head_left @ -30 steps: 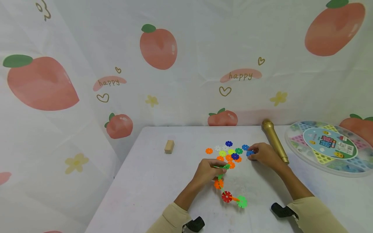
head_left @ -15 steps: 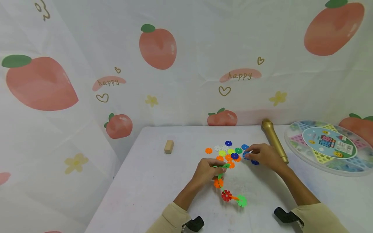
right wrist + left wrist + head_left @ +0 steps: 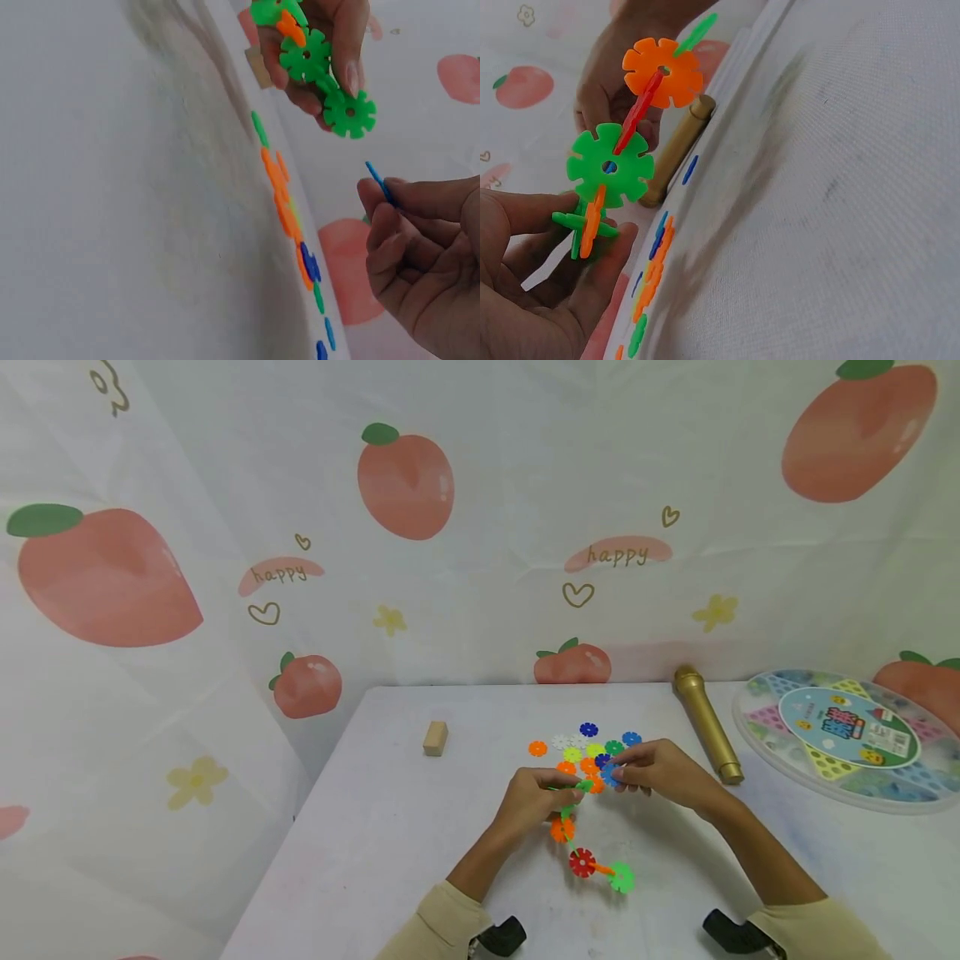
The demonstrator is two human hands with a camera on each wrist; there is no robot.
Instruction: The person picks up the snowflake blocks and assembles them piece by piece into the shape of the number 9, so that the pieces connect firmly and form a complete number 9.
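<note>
My left hand point(image 3: 525, 803) grips the upper end of a chain of slotted plastic snowflake discs point(image 3: 562, 830), in green, orange and red. A light green disc point(image 3: 621, 877) forms its lower end. Between thumb and fingertips, my right hand point(image 3: 670, 773) pinches a blue snowflake disc point(image 3: 379, 181). In the right wrist view this disc is close to a green disc point(image 3: 349, 113) of the chain, with a gap between them. Loose discs lie behind the hands, among them an orange one point(image 3: 537, 748) and a dark blue one point(image 3: 588, 729). Fingers hide part of the chain.
A small wooden block point(image 3: 435, 738) stands at the back left of the white table point(image 3: 375, 843). At the back right lie a gold microphone-shaped object point(image 3: 707, 724) and a large round board-game case point(image 3: 757, 752). A fruit-printed cloth point(image 3: 480, 610) hangs behind.
My right hand has picked up the blue disc from the right of the pile and carried it left, toward the chain. My left hand stays nearly still, holding the chain.
</note>
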